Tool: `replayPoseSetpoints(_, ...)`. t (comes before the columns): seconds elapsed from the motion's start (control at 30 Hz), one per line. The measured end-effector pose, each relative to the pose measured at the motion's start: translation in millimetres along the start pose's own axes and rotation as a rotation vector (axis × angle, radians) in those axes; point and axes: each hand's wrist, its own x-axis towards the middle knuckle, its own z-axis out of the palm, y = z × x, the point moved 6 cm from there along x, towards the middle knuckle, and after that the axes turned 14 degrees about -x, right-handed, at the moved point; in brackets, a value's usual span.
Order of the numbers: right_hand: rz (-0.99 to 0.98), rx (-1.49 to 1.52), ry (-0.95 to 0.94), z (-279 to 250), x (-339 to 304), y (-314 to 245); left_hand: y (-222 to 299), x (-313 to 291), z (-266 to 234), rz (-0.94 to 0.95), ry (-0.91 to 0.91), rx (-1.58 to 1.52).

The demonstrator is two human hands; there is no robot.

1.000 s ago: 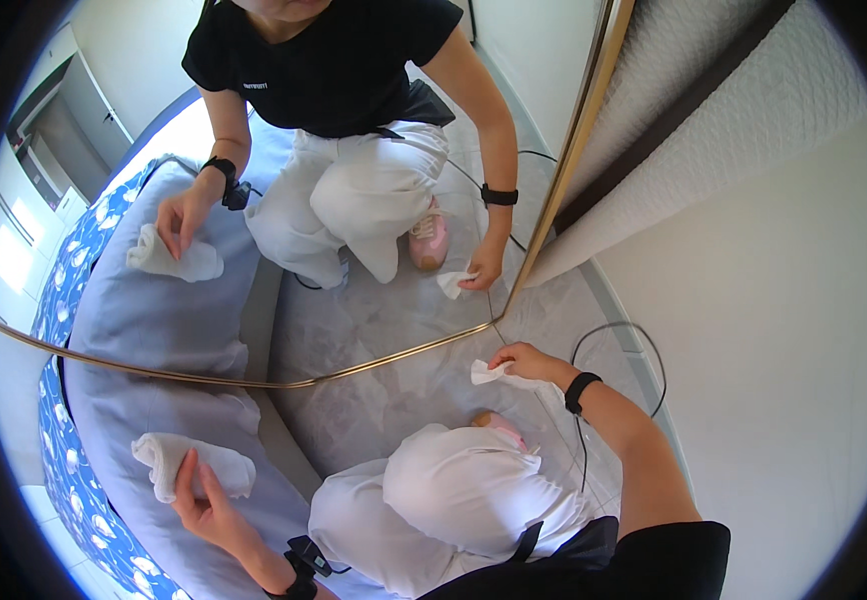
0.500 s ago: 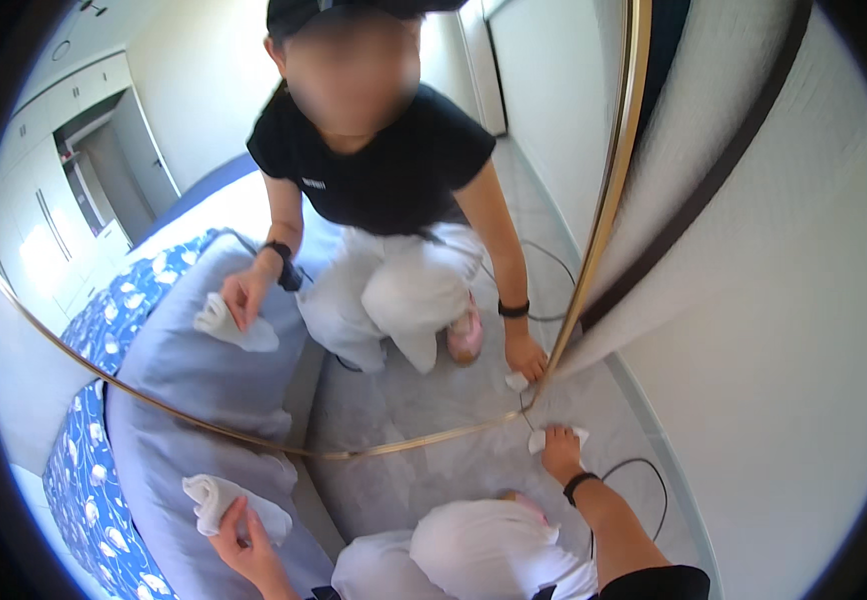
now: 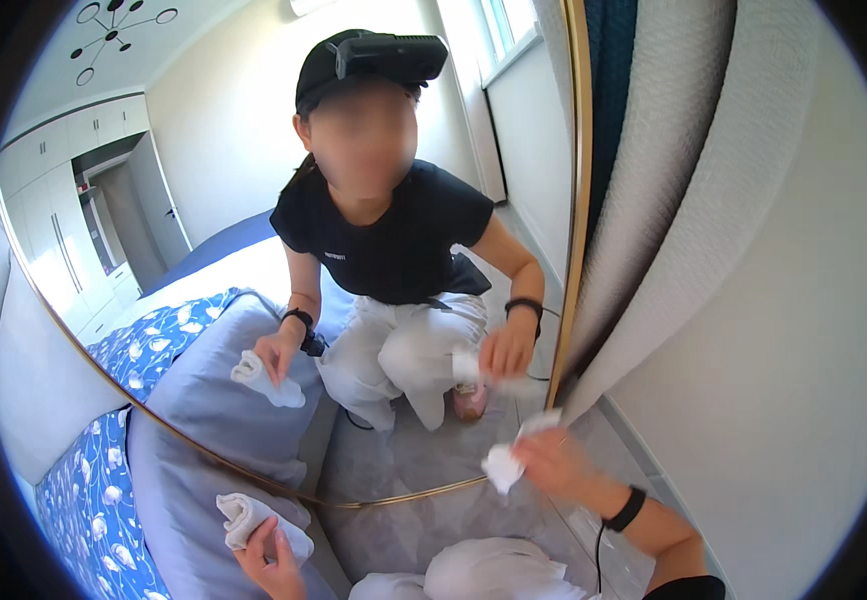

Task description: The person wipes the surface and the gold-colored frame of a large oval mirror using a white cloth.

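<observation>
A folded white cloth [image 3: 246,515] is pinched in my left hand [image 3: 276,562], low at the left, above the grey bedding. My right hand [image 3: 554,465] is raised in front of the lower right part of a large mirror [image 3: 354,505] with a thin gold rim. Its fingers close on a crumpled white wipe [image 3: 502,468], whose ends stick out on both sides; this hand is slightly blurred. Reflected in the glass are both of my hands with the white pieces. A dark band circles my right wrist.
To the left lie grey bedding [image 3: 189,440] and a blue floral cover [image 3: 94,500]. A pale textured curtain [image 3: 679,150] hangs along the mirror's right side, before a white wall [image 3: 794,350]. A black cable [image 3: 599,565] runs over the grey floor [image 3: 394,545] near my right forearm.
My right hand has risen from the floor by the mirror's lower rim, bringing the wipe up with it. My left hand still grips the folded cloth. The whole view has shifted.
</observation>
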Motion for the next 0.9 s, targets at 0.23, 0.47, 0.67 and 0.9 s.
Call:
replayPoseSetpoints(0.23, 0.104, -0.375, 0.725, -155.8, 172.0, 36.2, -0.8, -3.4, -5.3, 0.004, 0.057, -0.058)
replayPoseSetpoints(0.47, -0.106, -0.456, 0.737, -110.2, 185.7, 25.2, -4.2, -8.4, -7.2, -0.028, 0.019, 0.011)
replayPoseSetpoints(0.67, -0.266, -0.242, 0.125, 13.6, 31.8, 12.6, -1.2, -6.5, -5.4, 0.014, 0.011, -0.018)
replayPoseSetpoints(0.9, -0.294, -0.111, 0.125, -16.7, 53.0, -7.8, -23.3, -15.7, -8.3, -0.097, 0.068, -0.217)
